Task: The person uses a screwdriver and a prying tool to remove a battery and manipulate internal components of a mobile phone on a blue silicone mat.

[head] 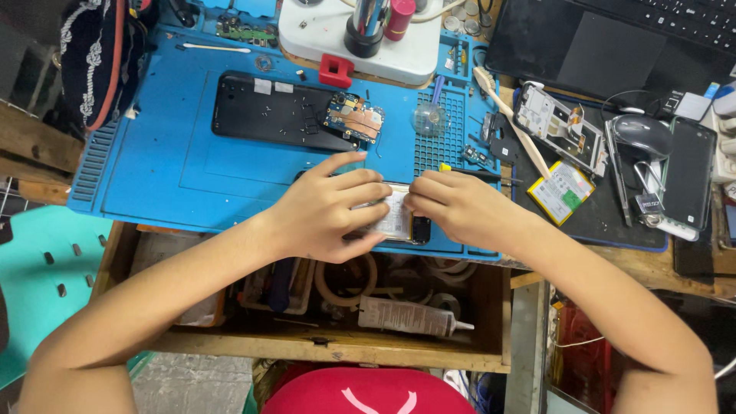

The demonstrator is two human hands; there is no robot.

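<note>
– What is the left hand (326, 215) doing?

– Its fingers are curled over an opened phone (399, 222) lying at the near edge of the blue work mat (169, 169), pinning it flat, apparently so it won't slide.

– And the right hand (452, 207)?

– Fingertips pinched at the phone's far right corner, likely working a small part.

– Anything nearby?

– A black phone back (268, 111) with a circuit board (353, 119) lies farther off, an open drawer (345, 307) nearer.

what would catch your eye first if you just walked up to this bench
Two hands, left hand and right hand, meet over an opened phone at the near edge of the blue mat. Behind them lies a black back cover with a circuit board on it. Below, an open drawer holds a glue tube.
</note>
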